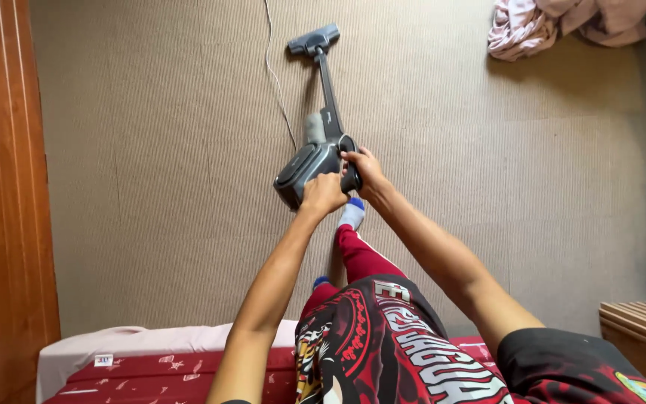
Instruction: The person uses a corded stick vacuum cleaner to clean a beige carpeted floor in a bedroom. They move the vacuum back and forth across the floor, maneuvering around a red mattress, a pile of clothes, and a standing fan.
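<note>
A grey stick vacuum cleaner (pixel 309 161) stands on the beige carpet, its tube running up to the floor head (pixel 313 40) at the top of the view. My left hand (pixel 323 194) grips the lower part of the vacuum's body. On the handle at the body's right side, my right hand (pixel 364 167) is wrapped with fingers curled. Both arms stretch forward. Below the vacuum my foot in a white and blue sock (pixel 352 215) rests on the carpet.
A thin white cord (pixel 278 82) trails across the carpet left of the vacuum tube. Crumpled pink cloth (pixel 555 26) lies top right. A wooden door (pixel 1 194) fills the left edge. A red bedsheet (pixel 151 374) is below; a wooden slatted piece (pixel 641 322) sits lower right.
</note>
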